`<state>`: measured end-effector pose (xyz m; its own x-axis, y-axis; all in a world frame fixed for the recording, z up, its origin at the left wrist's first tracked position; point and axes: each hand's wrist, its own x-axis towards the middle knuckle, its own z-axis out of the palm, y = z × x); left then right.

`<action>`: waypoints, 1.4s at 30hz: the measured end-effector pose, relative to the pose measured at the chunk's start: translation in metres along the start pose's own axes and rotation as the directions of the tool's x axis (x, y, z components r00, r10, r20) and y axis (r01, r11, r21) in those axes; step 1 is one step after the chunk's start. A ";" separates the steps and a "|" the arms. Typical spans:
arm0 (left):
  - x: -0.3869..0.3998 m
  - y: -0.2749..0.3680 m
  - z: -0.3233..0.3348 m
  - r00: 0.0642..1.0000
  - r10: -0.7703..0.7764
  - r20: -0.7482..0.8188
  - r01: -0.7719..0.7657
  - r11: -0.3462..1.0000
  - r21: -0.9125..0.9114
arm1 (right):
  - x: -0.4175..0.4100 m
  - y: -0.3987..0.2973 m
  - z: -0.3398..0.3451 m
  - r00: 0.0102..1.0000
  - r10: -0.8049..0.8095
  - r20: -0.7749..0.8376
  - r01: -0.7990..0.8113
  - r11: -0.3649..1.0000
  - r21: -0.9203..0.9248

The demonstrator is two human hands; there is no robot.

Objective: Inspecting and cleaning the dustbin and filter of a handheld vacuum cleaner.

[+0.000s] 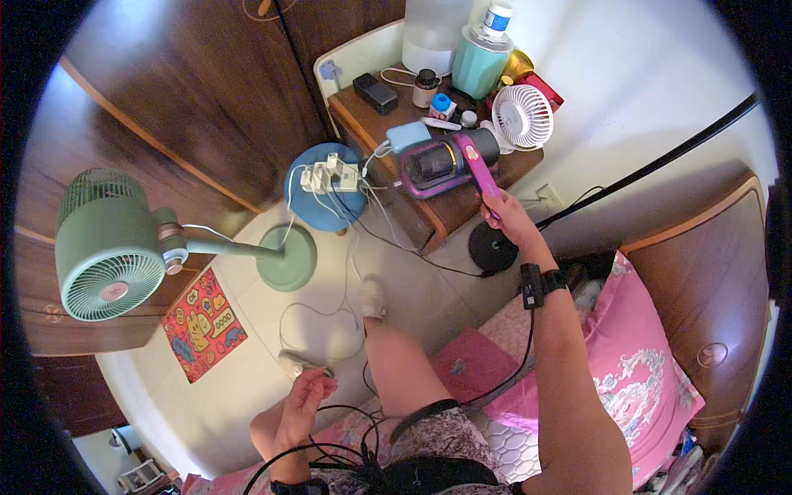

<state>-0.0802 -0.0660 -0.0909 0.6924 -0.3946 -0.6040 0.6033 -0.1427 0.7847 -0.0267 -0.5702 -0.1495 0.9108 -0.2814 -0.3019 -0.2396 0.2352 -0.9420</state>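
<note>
My right hand (511,216) grips the magenta handle of a handheld vacuum cleaner (432,164) with a dark, see-through dust cup. The vacuum is at the front part of a brown wooden nightstand (461,216); whether its underside rests there I cannot tell. Close by are a light-blue power bank (408,134) with a cable plugged in and a small white desk fan (523,117). Over my left knee, my left hand (304,399) is raised with loosely curled fingers and nothing visible in it.
A blue round stool (334,219) bears a power strip (331,175) with several plugs. Cables trail over the floor beside a green standing fan (111,253). A black pole on a round base (493,247) leans across at right. Bottles and a turquoise container (481,65) crowd the nightstand's back. A pink pillow (637,371) lies right.
</note>
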 end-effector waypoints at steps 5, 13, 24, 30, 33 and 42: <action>0.004 -0.002 0.001 1.000 -0.007 -0.005 0.007 0.999 0.033 | -0.001 0.001 -0.002 0.999 0.041 -0.017 -0.041 0.999 -0.004; 0.001 -0.002 -0.001 1.000 0.014 0.016 -0.014 1.000 -0.012 | -0.008 -0.010 0.014 0.985 0.075 -0.156 -0.092 0.990 -0.104; -0.017 0.002 -0.006 0.999 0.042 -0.018 -0.042 0.999 0.027 | 0.014 0.020 0.001 0.891 -0.358 -0.278 0.094 0.746 -0.659; -0.021 -0.005 -0.012 0.993 0.121 0.007 -0.121 0.993 -0.015 | 0.015 0.025 0.002 0.837 -0.465 -0.289 0.120 0.671 -0.731; -0.026 -0.002 -0.014 0.997 0.079 -0.017 -0.079 0.997 0.025 | 0.017 0.026 -0.001 0.824 -0.507 -0.253 0.130 0.604 -0.786; -0.037 0.001 -0.019 0.993 0.109 -0.033 -0.110 0.994 -0.019 | 0.009 0.016 0.005 0.791 -0.572 -0.216 0.125 0.498 -0.858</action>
<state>-0.0982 -0.0344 -0.0702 0.7667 -0.3777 -0.5191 0.5311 -0.0809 0.8434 -0.0203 -0.5646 -0.1667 0.7850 -0.5586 0.2679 -0.2942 -0.7167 -0.6323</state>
